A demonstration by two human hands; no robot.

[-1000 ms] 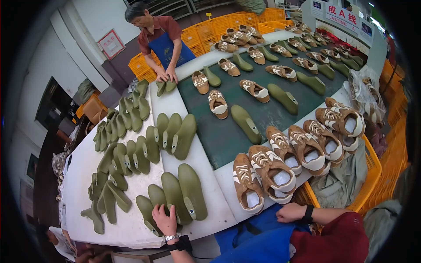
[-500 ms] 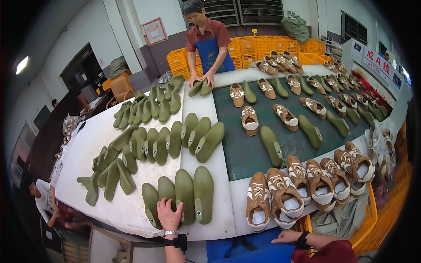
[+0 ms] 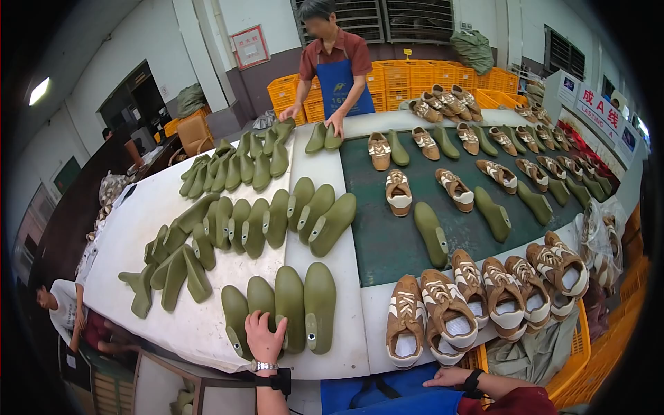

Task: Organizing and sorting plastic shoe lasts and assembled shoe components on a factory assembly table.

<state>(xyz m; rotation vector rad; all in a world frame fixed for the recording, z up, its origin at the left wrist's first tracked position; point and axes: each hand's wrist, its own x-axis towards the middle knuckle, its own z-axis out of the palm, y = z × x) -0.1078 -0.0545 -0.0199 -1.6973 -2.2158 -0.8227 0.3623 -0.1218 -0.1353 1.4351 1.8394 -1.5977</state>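
Observation:
My left hand (image 3: 265, 337) grips the heel end of a green shoe last (image 3: 261, 296), its thumb apart on the right beside a taller last (image 3: 290, 308). Two more stand in this front row: a last (image 3: 236, 315) to the left and another last (image 3: 320, 304) to the right. The hand hides the gripped last's lower end. My right hand (image 3: 446, 377) hovers at the table's front edge, over my blue apron (image 3: 387, 395), a finger stretched out and nothing visible in it. Brown-and-white sneakers (image 3: 443, 304) line the front edge just beyond it.
More green lasts (image 3: 256, 225) cover the white table (image 3: 131, 242) on the left. Sneakers and lasts alternate on the dark green surface (image 3: 387, 249). A co-worker (image 3: 339, 62) stands across. Orange crates (image 3: 408, 79) are stacked behind; another orange crate (image 3: 577, 346) stands front right.
The co-worker's hands have come apart: one has moved left to the far lasts, the other stays on the pair. My hands keep nearly the same places; the view shifts slightly.

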